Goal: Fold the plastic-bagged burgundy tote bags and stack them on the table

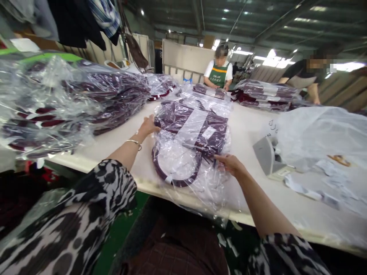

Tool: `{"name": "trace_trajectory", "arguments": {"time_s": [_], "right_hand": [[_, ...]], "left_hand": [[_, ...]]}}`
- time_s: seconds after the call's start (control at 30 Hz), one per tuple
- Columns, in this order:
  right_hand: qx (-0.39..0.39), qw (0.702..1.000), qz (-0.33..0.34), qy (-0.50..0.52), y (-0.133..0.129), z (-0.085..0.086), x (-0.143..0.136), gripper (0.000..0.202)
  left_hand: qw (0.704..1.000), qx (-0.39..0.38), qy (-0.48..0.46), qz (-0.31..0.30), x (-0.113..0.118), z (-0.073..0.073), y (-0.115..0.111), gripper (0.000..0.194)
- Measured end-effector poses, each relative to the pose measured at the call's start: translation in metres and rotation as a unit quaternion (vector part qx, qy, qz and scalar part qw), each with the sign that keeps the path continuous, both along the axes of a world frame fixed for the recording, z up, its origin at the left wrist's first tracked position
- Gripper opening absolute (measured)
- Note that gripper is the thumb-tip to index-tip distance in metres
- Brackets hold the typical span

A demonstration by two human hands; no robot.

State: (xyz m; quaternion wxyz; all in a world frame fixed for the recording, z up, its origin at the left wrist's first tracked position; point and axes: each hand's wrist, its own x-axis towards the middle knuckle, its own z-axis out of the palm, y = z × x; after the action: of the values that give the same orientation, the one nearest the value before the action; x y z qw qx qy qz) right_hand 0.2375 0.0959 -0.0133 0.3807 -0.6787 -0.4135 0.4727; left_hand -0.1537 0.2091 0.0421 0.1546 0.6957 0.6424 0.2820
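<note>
In front of me on the table lies a dark maroon handbag (169,124) inside a clear plastic bag (209,183). Its curved handle (155,158) points toward me, with a small white wrap at the bend. A white band and a white label (208,132) show on the handbag's face. My left hand (148,126) is closed on the left edge of the plastic bag, its thumb over the handbag's side. At the lower right corner, my right hand (231,163) pinches the plastic, with the index finger stretched along the edge.
Wrapped maroon bags (114,95) are piled high at the left. Another stack (260,93) stands at the back right. A grey holder (268,154), translucent plastic sheeting (323,130) and paper scraps (304,191) lie on the right. Two people work across the white table (246,131).
</note>
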Motion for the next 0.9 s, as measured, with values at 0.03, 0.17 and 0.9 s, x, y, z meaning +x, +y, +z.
{"name": "trace_trajectory", "arguments": {"time_s": [0.03,0.17,0.9], "right_hand": [[0.002,1.0,0.005,0.014,-0.01,-0.001,-0.005,0.045],[-0.024,0.998,0.059,0.015,-0.062,-0.006,0.003,0.046],[0.314,0.713,0.585,-0.226,-0.067,0.008,-0.162,0.035]], "left_hand": [[0.999,0.028,0.03,-0.019,0.003,0.005,-0.006,0.048],[0.965,0.06,0.129,-0.219,0.029,-0.001,-0.061,0.019],[0.994,-0.063,0.065,-0.057,0.032,-0.049,-0.191,0.017]]}}
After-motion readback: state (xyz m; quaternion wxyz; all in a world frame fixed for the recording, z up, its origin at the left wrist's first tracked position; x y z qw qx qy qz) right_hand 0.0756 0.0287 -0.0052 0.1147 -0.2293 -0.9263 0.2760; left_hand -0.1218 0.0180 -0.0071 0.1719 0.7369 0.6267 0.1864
